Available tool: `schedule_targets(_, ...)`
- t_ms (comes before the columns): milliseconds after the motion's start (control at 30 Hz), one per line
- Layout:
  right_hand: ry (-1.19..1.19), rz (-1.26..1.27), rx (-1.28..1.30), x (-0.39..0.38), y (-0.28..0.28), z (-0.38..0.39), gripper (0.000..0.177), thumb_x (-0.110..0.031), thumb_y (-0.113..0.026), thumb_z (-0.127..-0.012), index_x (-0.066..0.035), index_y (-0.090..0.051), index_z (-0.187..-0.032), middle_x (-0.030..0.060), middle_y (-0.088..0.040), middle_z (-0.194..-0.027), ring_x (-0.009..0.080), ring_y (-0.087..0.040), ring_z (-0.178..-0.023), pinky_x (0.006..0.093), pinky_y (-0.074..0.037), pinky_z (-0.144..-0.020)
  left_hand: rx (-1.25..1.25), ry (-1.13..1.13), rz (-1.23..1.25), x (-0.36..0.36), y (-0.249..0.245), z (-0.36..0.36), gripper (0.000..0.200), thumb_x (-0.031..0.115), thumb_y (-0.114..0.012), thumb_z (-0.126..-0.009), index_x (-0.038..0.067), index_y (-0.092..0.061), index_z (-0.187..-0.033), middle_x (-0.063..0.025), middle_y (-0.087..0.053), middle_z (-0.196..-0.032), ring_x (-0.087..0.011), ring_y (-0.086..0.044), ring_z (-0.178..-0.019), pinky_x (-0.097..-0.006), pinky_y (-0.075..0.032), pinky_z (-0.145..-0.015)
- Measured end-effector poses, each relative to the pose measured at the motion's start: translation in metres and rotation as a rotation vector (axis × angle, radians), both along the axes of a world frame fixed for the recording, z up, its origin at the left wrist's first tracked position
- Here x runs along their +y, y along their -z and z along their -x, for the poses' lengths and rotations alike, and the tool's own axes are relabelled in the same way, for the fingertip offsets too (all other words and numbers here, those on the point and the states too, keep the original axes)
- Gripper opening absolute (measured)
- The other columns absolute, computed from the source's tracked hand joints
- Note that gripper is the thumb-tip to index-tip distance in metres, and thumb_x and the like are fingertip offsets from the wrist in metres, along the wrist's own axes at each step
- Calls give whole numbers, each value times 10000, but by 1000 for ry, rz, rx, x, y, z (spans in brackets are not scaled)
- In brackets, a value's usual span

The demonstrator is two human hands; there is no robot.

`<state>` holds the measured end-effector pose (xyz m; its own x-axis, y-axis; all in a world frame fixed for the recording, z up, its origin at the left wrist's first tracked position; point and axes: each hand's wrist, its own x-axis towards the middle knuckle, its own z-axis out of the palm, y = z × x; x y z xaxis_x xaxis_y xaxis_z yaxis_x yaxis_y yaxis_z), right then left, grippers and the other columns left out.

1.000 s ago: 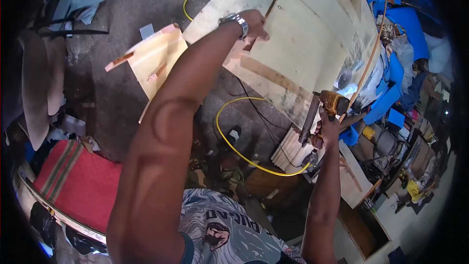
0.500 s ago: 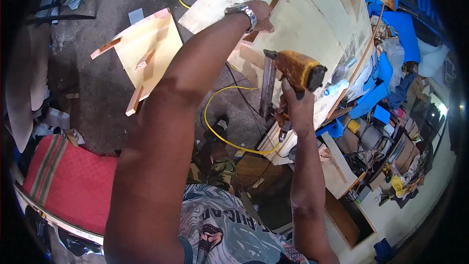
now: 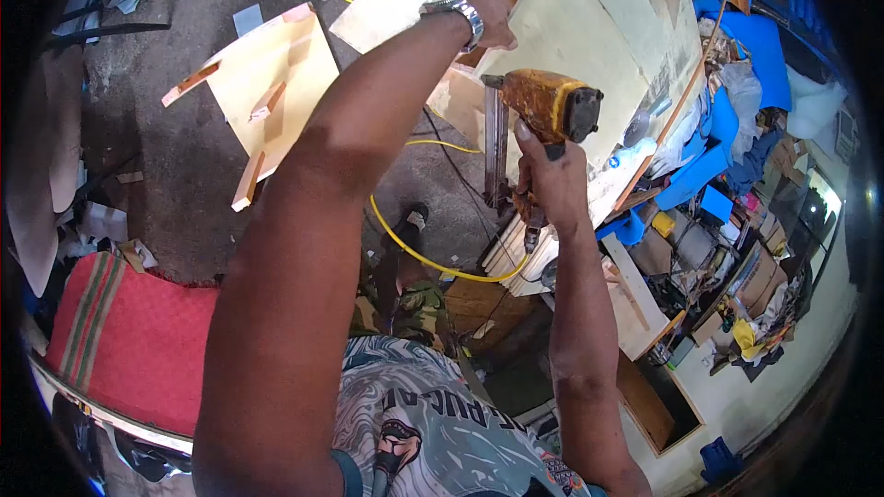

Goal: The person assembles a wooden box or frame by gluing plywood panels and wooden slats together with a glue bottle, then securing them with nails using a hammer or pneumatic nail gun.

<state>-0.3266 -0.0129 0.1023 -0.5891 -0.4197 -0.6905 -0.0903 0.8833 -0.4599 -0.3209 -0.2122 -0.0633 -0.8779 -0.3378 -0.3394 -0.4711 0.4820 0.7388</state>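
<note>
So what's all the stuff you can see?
Worn metal nail gun: one, yellow-brown, in right hand
Thin curving hose: one, yellow, below nail gun
Flat plywood sheets: several, pale, under left hand
Wooden panel with sticks: one, pale, on floor
Striped cloth: one, red, lower left
Flexible flat sheets: several, blue, right side
Open wooden box: one, brown, lower right
Metal wristwatch: one, silver, left wrist
Jumbled clutter: uncountable, multicoloured, right
Bare hands: two, near middle

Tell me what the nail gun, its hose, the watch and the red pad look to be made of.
The nail gun: probably metal, its yellow coat worn and stained brown; a plastic shell isn't ruled out. The hose: smooth yellow plastic or rubber, by its even colour and loose curve. The watch: silvery metal, by its shiny links. The red pad: likely matt woven fabric, with stripes.
</note>
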Motion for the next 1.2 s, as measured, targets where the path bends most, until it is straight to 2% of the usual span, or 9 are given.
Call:
schedule_targets(167,-55,39,25,9,-8,2,367,-379,-665,-888,-44,-590,-760,3,-532,-581,101,-521,-503,255,-431,-487,-100,83,-9,3,-6,6,505,446,-726,-748,24,-699,-1024,-188,-691,-988,-324,-669,-941,-409,-512,-863)
schedule_targets(233,48,52,-120,20,-16,2,347,-355,-670,-886,-37,-595,-771,4,-533,-597,99,-524,-522,255,-439,-496,-55,77,57,0,0,6,516,437,-726,-745,16,-689,-1041,-197,-681,-1028,-333,-655,-985,-409,-502,-891)
schedule_targets(367,176,199,-48,97,-27,-2,274,-285,-637,-914,-17,-588,-950,20,-543,-679,119,-574,-624,270,-485,-556,-116,18,-45,5,5,9,576,422,-719,-742,-20,-649,-1104,-220,-654,-1105,-352,-634,-1032,-409,-491,-919)
schedule_targets(433,329,285,-34,126,-34,1,301,-295,-661,-907,-5,-589,-944,47,-584,-691,126,-577,-605,278,-472,-544,-28,-24,-96,7,-14,6,666,403,-705,-751,-17,-557,-1247,-218,-647,-1136,-344,-625,-1064,-396,-485,-934)
schedule_targets(567,535,312,73,161,-46,24,374,-357,-664,-912,-1,-563,-964,52,-566,-656,142,-564,-565,289,-459,-513,96,-382,-126,36,-8,21,808,526,-665,-802,-49,-461,-1331,-278,-577,-1248,-392,-579,-1149,-417,-453,-991)
schedule_targets(633,613,184,140,178,-41,42,361,-361,-661,-905,-33,-548,-1004,22,-481,-588,134,-491,-472,281,-434,-449,110,-469,-62,54,-8,23,736,540,-596,-857,-11,-433,-1316,-301,-609,-1165,-407,-602,-1103,-463,-478,-953)
schedule_targets(767,657,122,218,202,-35,70,383,-405,-684,-881,-52,-554,-954,14,-483,-585,128,-498,-476,283,-431,-444,100,-465,1,66,10,21,748,607,-460,-903,-8,-413,-1326,-299,-630,-1114,-425,-616,-1061,-500,-482,-920)
schedule_targets(1000,718,143,125,213,-27,88,371,-395,-682,-888,-60,-535,-953,14,-495,-579,128,-503,-471,281,-432,-441,122,-488,110,66,10,21,789,631,-530,-865,-34,-469,-1286,-299,-660,-998,-444,-649,-939,-473,-516,-816)
schedule_targets(1200,567,123,63,189,-5,87,447,-442,-668,-891,-22,-560,-783,33,-527,-593,132,-523,-482,280,-440,-463,166,-499,150,69,10,20,753,617,-554,-863,-35,-502,-1235,-293,-664,-973,-435,-656,-918,-473,-519,-810)
